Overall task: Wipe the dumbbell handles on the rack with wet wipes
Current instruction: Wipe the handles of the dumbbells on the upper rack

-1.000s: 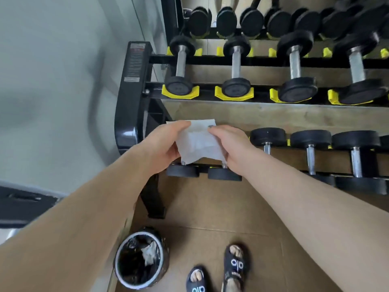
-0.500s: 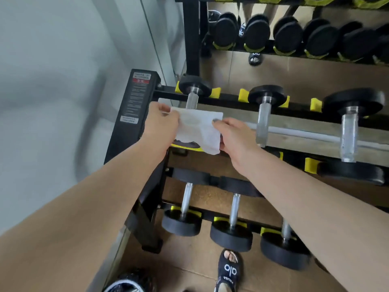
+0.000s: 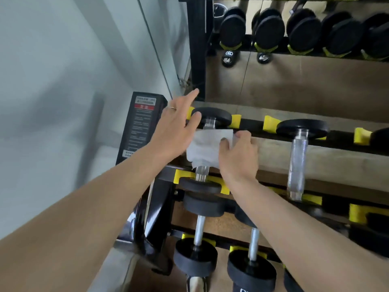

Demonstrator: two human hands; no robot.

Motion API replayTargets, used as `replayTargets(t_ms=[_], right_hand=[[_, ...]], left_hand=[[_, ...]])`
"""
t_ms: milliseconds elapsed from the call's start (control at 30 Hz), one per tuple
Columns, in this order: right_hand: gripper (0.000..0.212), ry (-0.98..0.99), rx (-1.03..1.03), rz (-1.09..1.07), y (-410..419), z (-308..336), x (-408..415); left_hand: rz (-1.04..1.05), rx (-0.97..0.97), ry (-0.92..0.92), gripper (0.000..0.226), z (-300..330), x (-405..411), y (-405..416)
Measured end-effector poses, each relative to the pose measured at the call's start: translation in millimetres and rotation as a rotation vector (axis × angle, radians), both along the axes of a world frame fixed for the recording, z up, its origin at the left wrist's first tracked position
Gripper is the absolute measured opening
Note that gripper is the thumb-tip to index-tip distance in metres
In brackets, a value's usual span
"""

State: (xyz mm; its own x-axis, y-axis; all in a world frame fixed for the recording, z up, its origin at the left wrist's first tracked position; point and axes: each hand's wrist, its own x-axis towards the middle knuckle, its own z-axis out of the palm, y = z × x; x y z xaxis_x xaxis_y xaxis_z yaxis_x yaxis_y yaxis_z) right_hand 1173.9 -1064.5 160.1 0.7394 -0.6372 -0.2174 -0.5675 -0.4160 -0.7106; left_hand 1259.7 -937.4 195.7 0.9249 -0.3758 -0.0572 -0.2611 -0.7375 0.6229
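- The wipe is draped over the handle of the leftmost dumbbell on the middle tier of the rack, just left of frame centre; bare knurled metal shows below it.
- The right hand, at 3 o'clock of the wipe, pinches its right edge between thumb and curled fingers.
- The left hand, at 9 o'clock, has let go: its fingers are spread and straight, one fingertip near the far weight, the palm edge overlapping the wipe.
- Judged from this, wiping of the first handle is only starting; the wipe is laid on but not wrapped round.
- The next handle at 3 o'clock, the lower handles at 6 o'clock and the rest appear untouched.
- Whether the fingers reach under the handle is hidden by the hand; the top row at 12 o'clock shows only weight ends, and the right side is cut off.
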Motion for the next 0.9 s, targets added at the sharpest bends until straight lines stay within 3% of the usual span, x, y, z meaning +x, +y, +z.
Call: replayTargets(t_ms=[100, 300, 467, 667, 900], right_hand=[[0.034, -0.076, -0.155, 0.075, 13.3, -1.4, -10.6], [0.051, 0.072, 0.062, 0.191, 46.3, -8.1, 12.3], [0.037, 0.149, 0.305, 0.094, 37.0, -19.8, 39.5], [0.024, 0.12, 0.588, -0.046, 28.1, -24.6, 50.0], [0.026, -0.01, 0.223, -0.157, 53.9, -27.9, 57.4]], left_hand=[[-0.102, 0.009, 0.131, 0.044, -3.4, 23.0, -12.5], [-0.222, 0.011, 0.202, 0.038, -24.1, 45.2, -6.8], [-0.282, -0.103, 0.273, 0.035, -34.3, 50.8, -3.4], [-0.304, -0.198, 0.17, 0.035, -44.6, 56.7, -1.0], [-0.321, -0.242, 0.208, 0.035, -50.0, 57.2, 4.1]])
